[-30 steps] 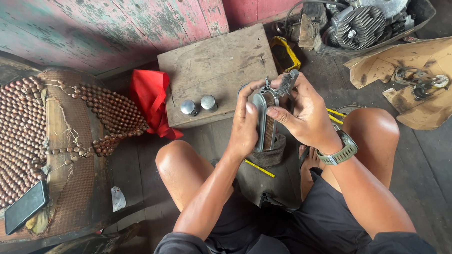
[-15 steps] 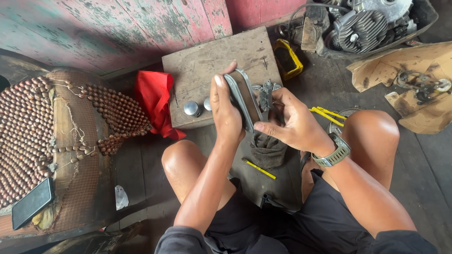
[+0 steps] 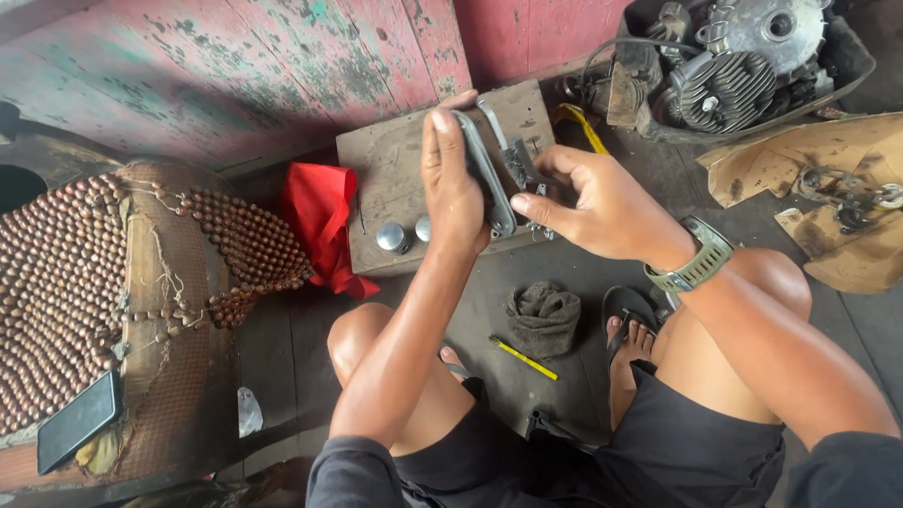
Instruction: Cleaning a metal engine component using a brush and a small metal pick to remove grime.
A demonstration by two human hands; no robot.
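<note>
My left hand [image 3: 452, 179] grips a curved grey metal part [image 3: 486, 175], raised above a worn wooden block [image 3: 394, 167]. My right hand [image 3: 598, 204], with a green watch [image 3: 694, 257] on its wrist, pinches a small metal fitting [image 3: 520, 161] attached to that part. Two round silver caps [image 3: 404, 232] rest on the block just below my left hand. I am squatting, with both knees in view.
A red cloth [image 3: 318, 214] lies left of the block. Behind it stands a peeling red wall [image 3: 229, 46]. An engine in a black tray [image 3: 738, 59] is at the top right, beside cardboard with small parts [image 3: 854, 193]. A beaded seat cover [image 3: 40, 290] with a phone [image 3: 77, 421] is left. A dark rag [image 3: 542, 317] and a yellow tool [image 3: 523, 357] lie on the floor.
Both hands have lifted the metal part up and away from my lap, over the wooden block. The dark rag that lay under them is now uncovered on the floor.
</note>
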